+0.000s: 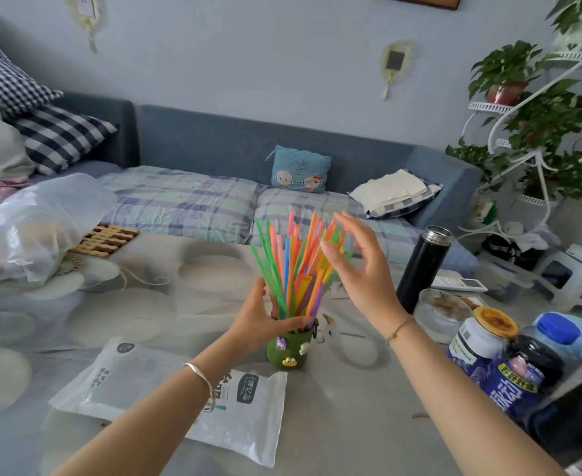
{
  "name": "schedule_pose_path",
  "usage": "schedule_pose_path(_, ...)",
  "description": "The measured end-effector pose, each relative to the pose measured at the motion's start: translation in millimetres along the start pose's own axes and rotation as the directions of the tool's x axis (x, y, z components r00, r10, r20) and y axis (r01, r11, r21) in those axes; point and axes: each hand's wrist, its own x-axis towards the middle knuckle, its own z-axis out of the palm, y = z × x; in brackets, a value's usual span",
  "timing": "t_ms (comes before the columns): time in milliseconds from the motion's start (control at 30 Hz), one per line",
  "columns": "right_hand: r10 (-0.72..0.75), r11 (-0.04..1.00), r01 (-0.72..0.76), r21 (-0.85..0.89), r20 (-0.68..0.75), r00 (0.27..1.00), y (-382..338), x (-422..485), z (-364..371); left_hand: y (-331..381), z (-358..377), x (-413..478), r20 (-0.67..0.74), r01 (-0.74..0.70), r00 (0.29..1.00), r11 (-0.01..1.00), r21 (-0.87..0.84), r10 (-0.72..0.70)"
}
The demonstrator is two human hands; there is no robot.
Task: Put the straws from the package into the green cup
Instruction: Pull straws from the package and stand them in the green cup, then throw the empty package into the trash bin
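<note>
Head cam: left hand [265,319] wraps the cup [290,348] rim, hiding where the straws [294,269] go in. Right hand [360,269] is spread open, fingertips brushing the fanned plastic tips. The cup (green, little charms stuck on) stands mid-table beside the flat, crinkly package [179,396].

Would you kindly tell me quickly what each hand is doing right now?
Left hand: closed around the rim of the green cup, steadying it.
Right hand: open, fingers spread against the upper straws, gripping nothing.
</note>
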Motion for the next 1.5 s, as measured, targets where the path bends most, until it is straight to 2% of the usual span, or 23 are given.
schedule_pose_path(200, 0.225, 0.956, -0.188, 0.224, -0.149, 0.963, 12.8, -51.3, 6.0, -7.5, -16.0, -32.2, -0.032, 0.092, 0.995, 0.995, 0.046, -0.090)
schedule_pose_path(400, 0.286, 0.917, -0.211, 0.339, -0.189, 0.939, 11.5, -83.0, 9.0, -11.8, -26.8, -62.7, 0.011, 0.123, 0.992, 0.989, 0.076, -0.125)
schedule_pose_path(567, 0.382, 0.876, -0.284, 0.391, -0.201, 0.902, 5.1, -100.1, 11.5, -18.2, -31.7, -83.9, 0.041, 0.160, 0.984, 0.968, 0.196, -0.171)
schedule_pose_path(667, 0.585, 0.747, -0.490, 0.450, -0.095, 0.805, 7.0, -120.3, 25.6, -24.8, -31.1, -97.6, 0.065, 0.206, 0.970, 0.934, 0.292, -0.234)
schedule_pose_path(700, 0.665, 0.679, -0.592, 0.434, -0.021, 0.747, 9.5, -130.0, 32.9, -27.4, -30.7, -102.8, 0.065, 0.231, 0.962, 0.921, 0.314, -0.264)
schedule_pose_path(767, 0.781, 0.538, -0.752, 0.381, 0.111, 0.615, 18.1, -148.7, 50.5, -32.9, -30.5, -109.9, 0.058, 0.306, 0.942, 0.918, 0.253, -0.330)
schedule_pose_path(833, 0.833, 0.385, -0.831, 0.401, 0.237, 0.500, 23.6, -160.5, 66.0, -38.0, -29.5, -115.4, 0.073, 0.337, 0.932, 0.921, 0.194, -0.356)
schedule_pose_path(867, 0.829, 0.312, -0.844, 0.437, 0.309, 0.466, 23.4, -163.4, 73.3, -38.4, -28.3, -119.3, 0.093, 0.321, 0.934, 0.924, 0.206, -0.345)
schedule_pose_path(900, 0.813, 0.271, -0.846, 0.458, 0.362, 0.457, 20.7, -164.9, 79.1, -36.8, -27.7, -123.0, 0.107, 0.311, 0.934, 0.922, 0.230, -0.341)
schedule_pose_path(933, 0.805, 0.274, -0.854, 0.443, 0.380, 0.456, 17.3, -166.9, 84.9, -37.7, -28.2, -126.2, 0.116, 0.293, 0.938, 0.926, 0.240, -0.327)
schedule_pose_path(1033, 0.813, 0.402, -0.869, 0.289, 0.324, 0.484, 16.1, -172.7, 96.6, -40.1, -33.1, -130.8, 0.149, 0.274, 0.937, 0.929, 0.246, -0.316)
schedule_pose_path(1100, 0.796, 0.474, -0.845, 0.245, 0.290, 0.531, 10.2, -174.6, 96.3, -42.5, -41.4, -130.7, 0.157, 0.194, 0.952, 0.917, 0.349, -0.261)
schedule_pose_path(1167, 0.725, 0.585, -0.764, 0.272, 0.247, 0.643, 0.8, -170.2, 87.9, -40.7, -54.3, -128.0, 0.110, 0.115, 0.976, 0.881, 0.459, -0.186)
schedule_pose_path(1267, 0.539, 0.729, -0.598, 0.333, 0.259, 0.801, -18.9, -156.5, 67.0, -16.2, -76.2, -128.3, 0.097, -0.077, 0.995, 0.792, 0.606, 0.022)
schedule_pose_path(1367, 0.338, 0.853, -0.412, 0.319, 0.264, 0.903, -42.9, -142.3, 44.5, 23.4, -93.6, -130.5, 0.105, -0.226, 0.974, 0.815, 0.534, 0.201)
schedule_pose_path(1433, 0.233, 0.912, -0.283, 0.299, 0.191, 0.954, -59.6, -134.4, 33.7, 46.6, -101.7, -134.5, 0.164, -0.225, 0.972, 0.883, 0.412, 0.171)
schedule_pose_path(1500, 0.179, 0.936, -0.207, 0.284, 0.123, 0.976, -72.1, -127.4, 27.1, 62.7, -107.7, -140.4, 0.271, -0.194, 0.958, 0.906, 0.376, 0.092)
